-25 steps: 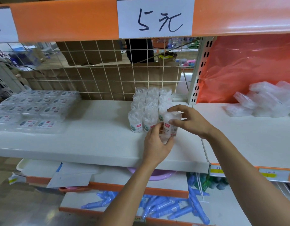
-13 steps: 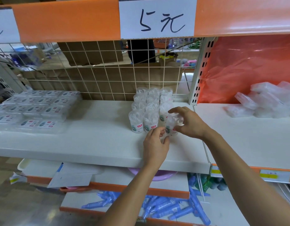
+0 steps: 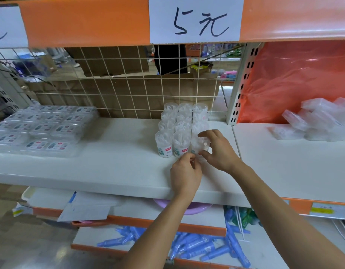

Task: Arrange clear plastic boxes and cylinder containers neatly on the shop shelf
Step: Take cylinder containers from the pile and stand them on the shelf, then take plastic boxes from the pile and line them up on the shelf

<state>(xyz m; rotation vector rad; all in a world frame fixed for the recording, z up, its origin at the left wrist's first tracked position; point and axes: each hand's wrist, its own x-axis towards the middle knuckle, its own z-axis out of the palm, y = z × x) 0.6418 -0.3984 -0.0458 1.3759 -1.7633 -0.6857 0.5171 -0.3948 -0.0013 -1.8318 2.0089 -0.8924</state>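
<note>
Head: left hand [image 3: 185, 173], right hand [image 3: 219, 152] hold one of twelve cylinders [image 3: 182, 131].

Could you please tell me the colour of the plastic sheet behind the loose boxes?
The plastic sheet is translucent orange-red; head view.

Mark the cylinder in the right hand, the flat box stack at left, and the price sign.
held cylinder [image 3: 196, 143]: head view, clear upper wall
flat box stack [image 3: 41, 129]: head view, top lids
price sign [image 3: 195, 20]: head view, white paper middle

both forearms extended forward; right hand [image 3: 218, 150] grips cylinder container [image 3: 196, 144], left hand [image 3: 185, 172] pinches its base.
</note>
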